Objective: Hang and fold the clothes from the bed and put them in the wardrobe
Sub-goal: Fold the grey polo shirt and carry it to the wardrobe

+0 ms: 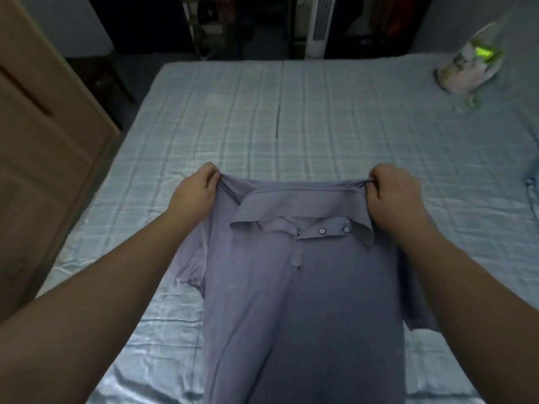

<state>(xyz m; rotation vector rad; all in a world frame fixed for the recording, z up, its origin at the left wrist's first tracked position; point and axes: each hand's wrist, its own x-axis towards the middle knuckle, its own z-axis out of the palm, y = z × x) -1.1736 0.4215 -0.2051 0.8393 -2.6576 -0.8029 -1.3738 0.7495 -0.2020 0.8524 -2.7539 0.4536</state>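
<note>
Space around the polo shirt (291, 287) is pretty generous. Beyond its collar the bed (262, 112) runs on as bare checked sheet right out to the far edge, and there's bare sheet on both sides of the shirt too. Left of the shirt, the mattress edge runs along a tan wooden panel (43, 141) with only a narrow gap, so that side is tight. Way off to the right of the shirt, near the far corner, sits a clear plastic bag (466, 71) with something green inside. Straight beyond the shirt, past the bed's end, stands a white tower fan (319, 24); the rest back there is too dark to make out.

Shirt is front-up, buttons showing, collar pointing away from me. I can't tell how much of it actually rests on the sheet.

My left hand (195, 193) has its fingers curled tight round a bunch of fabric at the shoulder left of the collar. My right hand (393, 193) is clenched the same way on the other shoulder. The top edge is pulled taut between them.
</note>
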